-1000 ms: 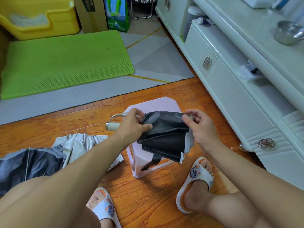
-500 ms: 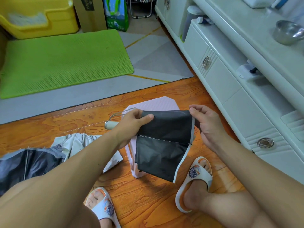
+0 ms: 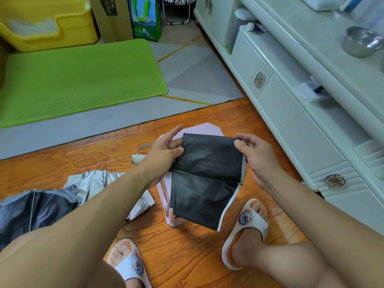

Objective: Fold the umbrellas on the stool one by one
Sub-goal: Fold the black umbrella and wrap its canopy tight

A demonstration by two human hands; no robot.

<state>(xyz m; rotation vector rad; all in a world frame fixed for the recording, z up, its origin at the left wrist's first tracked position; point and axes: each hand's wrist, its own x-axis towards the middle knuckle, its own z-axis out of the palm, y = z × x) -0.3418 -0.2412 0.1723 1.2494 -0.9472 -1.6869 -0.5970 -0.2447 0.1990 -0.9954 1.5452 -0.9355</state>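
Seated person's view down onto a pale pink stool (image 3: 199, 129) standing on an orange wood floor (image 3: 83, 154), which serves as the landmark. Far left of the stool, a second umbrella (image 3: 52, 202), silver and dark, lies spread on the floor beside the person's left leg. Behind it and well apart from the stool, a green mat (image 3: 79, 80) lies on a grey floor covering, with a yellow bin (image 3: 47, 23) at its far edge. Just left of the stool, a pale umbrella handle (image 3: 138, 159) with a wrist loop projects from beneath the left hand (image 3: 161, 153). That hand pinches the left edge of the black umbrella canopy (image 3: 205, 179) between thumb and curled fingers, its index finger stretched out over the stool top. The canopy panel hangs in front of the stool, drawn flat between both hands, with a rib line crossing its middle and a grey border along its right edge. At the stool's right, the right hand (image 3: 257, 156) pinches the panel's upper right corner between thumb and forefinger, the other fingers curled. Below the stool, both feet wear white patterned slippers (image 3: 249, 223). Right of the stool stands a white cabinet (image 3: 291, 109) with round metal knobs, and a metal bowl (image 3: 359, 41) rests on its top.
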